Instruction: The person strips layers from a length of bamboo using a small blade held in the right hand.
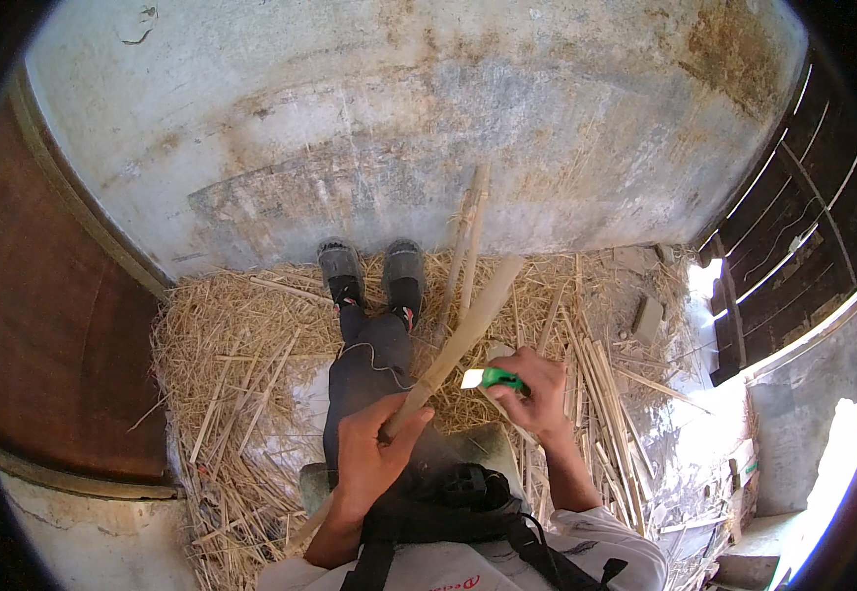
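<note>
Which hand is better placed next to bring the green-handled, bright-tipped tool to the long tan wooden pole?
Right, most likely: the right hand holds the tool, its tip facing the pole. The left hand is occupied gripping that pole.

Left fingers (379, 411) curled, right fingers (532, 366) clenched, both forearms (571, 480) angled forward

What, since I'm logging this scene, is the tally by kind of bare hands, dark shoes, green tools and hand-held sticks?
Left hand and right hand: 2
Left shoe and right shoe: 2
Green tool: 1
Hand-held stick: 1
Total: 6
</note>
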Demonstrator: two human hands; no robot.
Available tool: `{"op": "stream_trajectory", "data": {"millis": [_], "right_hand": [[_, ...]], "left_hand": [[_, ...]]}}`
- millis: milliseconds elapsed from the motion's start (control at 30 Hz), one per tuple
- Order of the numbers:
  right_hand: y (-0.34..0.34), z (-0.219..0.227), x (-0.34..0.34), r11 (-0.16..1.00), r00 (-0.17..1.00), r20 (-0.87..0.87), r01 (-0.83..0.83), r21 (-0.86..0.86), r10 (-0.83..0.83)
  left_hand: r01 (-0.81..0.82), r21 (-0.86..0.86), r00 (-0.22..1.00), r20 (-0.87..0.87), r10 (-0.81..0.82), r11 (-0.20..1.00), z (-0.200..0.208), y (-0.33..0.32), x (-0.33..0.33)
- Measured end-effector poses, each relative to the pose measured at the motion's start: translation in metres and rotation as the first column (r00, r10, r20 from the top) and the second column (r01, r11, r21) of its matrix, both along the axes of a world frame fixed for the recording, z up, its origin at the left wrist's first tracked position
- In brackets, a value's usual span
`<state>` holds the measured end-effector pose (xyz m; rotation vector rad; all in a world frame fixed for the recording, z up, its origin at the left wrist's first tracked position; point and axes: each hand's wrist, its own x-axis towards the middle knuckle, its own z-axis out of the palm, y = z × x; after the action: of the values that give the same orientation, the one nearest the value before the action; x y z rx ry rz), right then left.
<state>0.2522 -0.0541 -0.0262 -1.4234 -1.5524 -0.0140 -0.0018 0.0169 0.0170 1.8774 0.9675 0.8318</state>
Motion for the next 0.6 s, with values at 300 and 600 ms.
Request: {"op": "stream_trajectory", "data": {"millis": [300, 600], "right_hand": [[0.008, 0.015, -0.024, 0.993, 0.982, 0.183, -0.060, 0.097, 0.041], [0.017, 0.013, -0.020, 0.993, 0.978, 0.205, 0.009, 0.114, -0.033]], "left_hand": [[-0.018, 0.148, 0.996, 0.085, 0.006, 0.989, 0.009, -0.007, 0.010], [-0.025, 0.070, 0.999, 0.039, 0.022, 0.997, 0.015, -0.007, 0.009]]}}
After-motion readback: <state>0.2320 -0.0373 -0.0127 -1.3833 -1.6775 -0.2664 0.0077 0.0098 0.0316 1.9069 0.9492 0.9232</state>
